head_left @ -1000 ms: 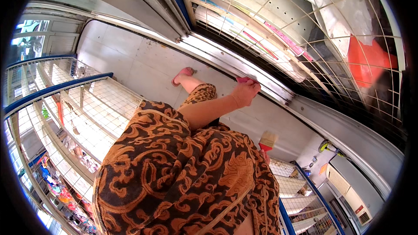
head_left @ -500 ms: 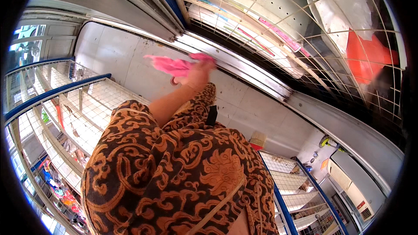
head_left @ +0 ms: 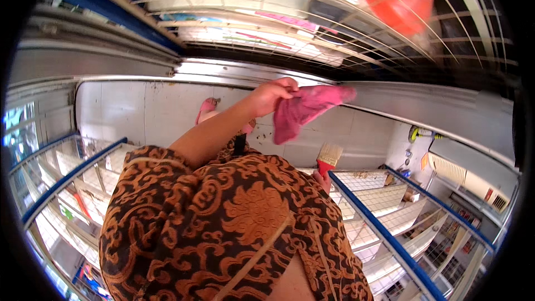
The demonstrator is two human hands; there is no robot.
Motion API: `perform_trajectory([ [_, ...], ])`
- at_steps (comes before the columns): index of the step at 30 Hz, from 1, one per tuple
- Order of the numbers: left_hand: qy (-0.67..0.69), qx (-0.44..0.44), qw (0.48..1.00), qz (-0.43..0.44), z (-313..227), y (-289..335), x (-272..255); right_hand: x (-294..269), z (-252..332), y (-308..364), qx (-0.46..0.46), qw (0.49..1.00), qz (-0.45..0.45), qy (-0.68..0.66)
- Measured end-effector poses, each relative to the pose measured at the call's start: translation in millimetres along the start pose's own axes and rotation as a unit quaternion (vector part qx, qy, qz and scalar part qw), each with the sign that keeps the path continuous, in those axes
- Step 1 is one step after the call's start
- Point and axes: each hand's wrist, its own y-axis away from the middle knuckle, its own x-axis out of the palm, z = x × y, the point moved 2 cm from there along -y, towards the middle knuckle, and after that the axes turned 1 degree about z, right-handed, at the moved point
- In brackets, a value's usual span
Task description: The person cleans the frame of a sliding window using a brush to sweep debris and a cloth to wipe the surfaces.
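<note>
A crumpled pink cloth (head_left: 306, 109) hangs from my left hand (head_left: 272, 95), which pinches it by one corner. The cloth spreads to the right, partly blurred at its far tip. My left arm reaches forward over the floor, close to the pale metal track (head_left: 234, 72). Lower right, beside my patterned clothing, my right hand (head_left: 322, 179) is closed round the red handle of a flat paintbrush (head_left: 330, 155) with pale bristles pointing up. Most of the right hand is hidden behind the clothing.
Ahead stands a wire rack (head_left: 245, 11) holding flat packages and a red plastic bag (head_left: 398, 0). Blue-edged wire shelves (head_left: 384, 239) flank me on both sides. My foot in a pink sandal (head_left: 206, 108) stands on the tiled floor (head_left: 122, 100), where small dark specks lie.
My left hand has swung the cloth from the left side over to the right. The view has turned, and the paintbrush and part of my right hand now show more fully.
</note>
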Motion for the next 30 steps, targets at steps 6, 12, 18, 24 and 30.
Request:
perform_trajectory([
  [6,0.045,-0.040,0.997,0.052,-21,24,31,83,78,11,-0.098,0.990,0.055,-0.084],
  [12,-0.120,-0.072,0.986,0.094,-21,27,65,160,132,0,-0.143,0.967,0.197,-0.078],
  [18,-0.548,0.001,0.837,0.007,-19,58,76,139,125,-12,-0.218,0.969,0.119,-0.007],
  [24,-0.780,-0.095,0.612,-0.089,-2,94,26,136,129,9,-0.289,0.949,0.115,0.050],
  [30,-0.796,0.136,0.587,-0.062,-26,126,28,152,122,10,-0.374,0.881,0.110,0.269],
])
